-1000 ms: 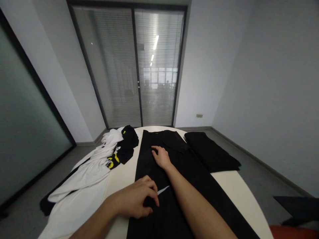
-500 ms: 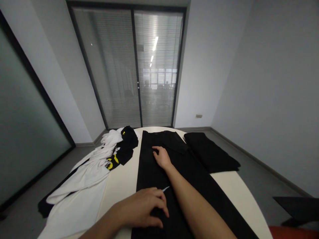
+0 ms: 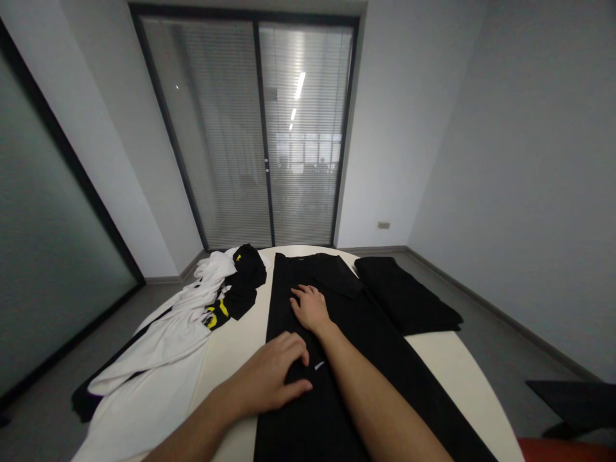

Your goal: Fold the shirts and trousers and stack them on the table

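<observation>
A long black garment lies stretched lengthwise down the round white table, with a small white logo beside my forearm. My right hand rests flat on it further away, fingers spread. My left hand lies on the same garment closer to me, near its left edge, fingers loosely extended and pressing the cloth. Neither hand holds anything.
White garments and a black one with yellow print are heaped on the table's left side. A folded black pile sits at the right. Glass doors with blinds stand behind. A dark chair edge shows at lower right.
My left hand slid along the garment, first toward me and then away toward my right hand, with fingers less curled. My right hand drew back slightly.
</observation>
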Tool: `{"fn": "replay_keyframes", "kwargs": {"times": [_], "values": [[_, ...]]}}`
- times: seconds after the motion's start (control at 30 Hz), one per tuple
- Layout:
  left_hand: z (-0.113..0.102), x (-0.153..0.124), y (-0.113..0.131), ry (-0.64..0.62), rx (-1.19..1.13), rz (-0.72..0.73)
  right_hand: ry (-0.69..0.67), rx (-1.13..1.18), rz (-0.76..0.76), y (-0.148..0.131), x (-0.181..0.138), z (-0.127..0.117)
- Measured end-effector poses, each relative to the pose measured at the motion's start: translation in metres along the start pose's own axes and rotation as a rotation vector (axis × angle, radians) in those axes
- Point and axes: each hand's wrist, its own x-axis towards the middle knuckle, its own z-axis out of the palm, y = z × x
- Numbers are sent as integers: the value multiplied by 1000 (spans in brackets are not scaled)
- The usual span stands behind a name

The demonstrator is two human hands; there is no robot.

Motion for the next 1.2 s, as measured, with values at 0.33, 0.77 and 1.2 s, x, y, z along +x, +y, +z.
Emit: {"fn": "replay_keyframes", "kwargs": {"times": [0.33, 0.77, 1.2], "values": [[16, -3, -25, -155, 194, -217, -37, -47, -22, -2, -8, -3], [11, -6, -21, -196, 193, -208, -35, 8, -10, -2, -13, 1], [9, -7, -20, -131, 211, -126, 95, -262, 206, 60, -4, -72]]}}
